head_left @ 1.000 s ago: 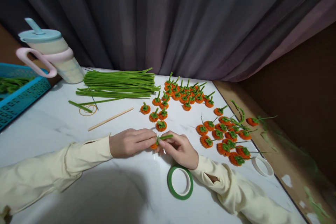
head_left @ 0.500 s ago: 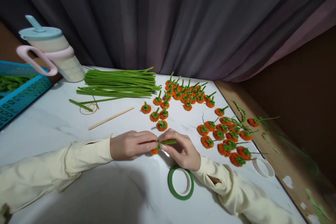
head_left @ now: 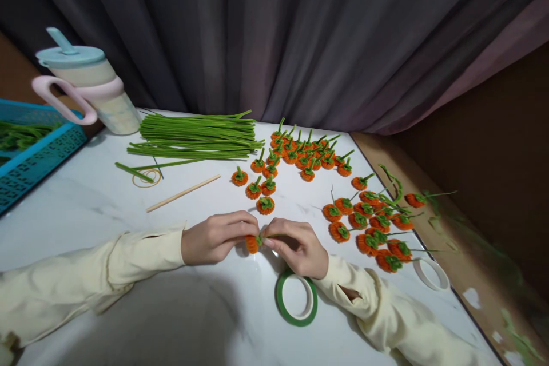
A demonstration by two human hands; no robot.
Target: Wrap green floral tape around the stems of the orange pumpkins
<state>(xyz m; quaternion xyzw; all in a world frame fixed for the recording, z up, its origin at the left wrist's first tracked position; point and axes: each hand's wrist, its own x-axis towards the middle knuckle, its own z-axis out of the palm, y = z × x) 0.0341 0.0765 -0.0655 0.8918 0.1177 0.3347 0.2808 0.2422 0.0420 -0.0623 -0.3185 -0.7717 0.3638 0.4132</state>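
Between my hands is a small orange pipe-cleaner pumpkin [head_left: 251, 245] with a green top, held just above the white table. My left hand [head_left: 218, 238] pinches its orange body from the left. My right hand [head_left: 298, 245] is closed on its green stem, thumb and forefinger pressed together; most of the stem is hidden by the fingers. Beyond my hands sits a finished-looking pumpkin [head_left: 265, 205] with green leaves. Close below my right wrist lies a roll of green tape [head_left: 279, 302].
Green pipe cleaners [head_left: 197, 134] lie in a bundle at the back, near a wooden stick [head_left: 183, 193]. Several pumpkins [head_left: 368, 242] spread along the right. A tumbler [head_left: 114, 106] and a blue basket [head_left: 40, 166] stand left. A white tape roll [head_left: 431, 274] lies at the right edge.
The pumpkin has turned, so more of its orange body shows. Its green stem, which stuck out to the right, is now mostly behind my right fingers. Both hands stay close together.
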